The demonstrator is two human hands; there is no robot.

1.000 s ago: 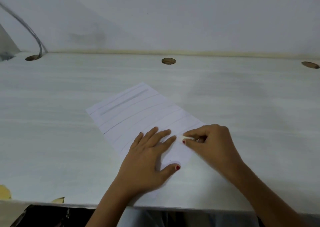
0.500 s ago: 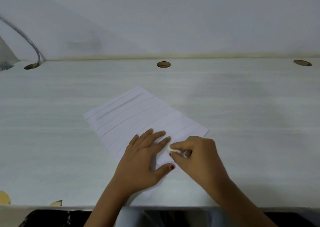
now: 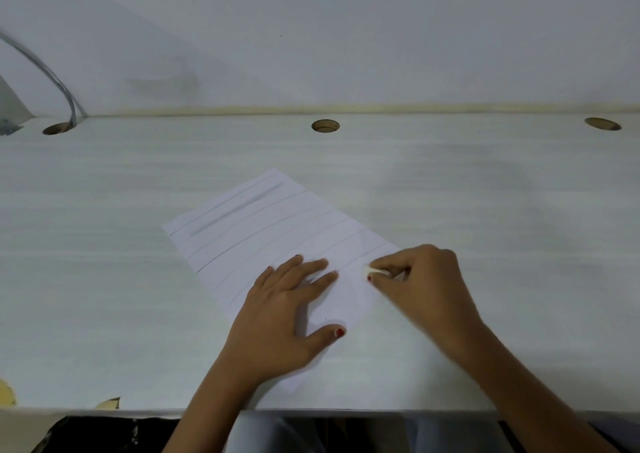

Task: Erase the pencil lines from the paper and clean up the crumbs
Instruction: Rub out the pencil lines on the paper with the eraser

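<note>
A white sheet of paper [image 3: 263,231] with several slanted pencil lines lies at an angle in the middle of the desk. My left hand [image 3: 287,310] lies flat on its near part, fingers spread and straight, pressing it down. My right hand [image 3: 422,283] pinches a small white eraser [image 3: 370,272] between thumb and forefinger, with the eraser's tip on the paper near its right edge. The patch of paper between my two hands looks blank. A smudged grey stroke [image 3: 239,207] shows near the far end of the sheet.
The pale wood-grain desk [image 3: 485,210] meets a white wall at the back. Three round cable holes [image 3: 325,126] sit along the back edge; a grey cable [image 3: 52,75] rises from the left one. The desk's front edge [image 3: 104,409] is chipped at the lower left.
My right hand rubbed the eraser toward my left hand half a second ago and has now moved back to the right. My left hand has stayed on the paper.
</note>
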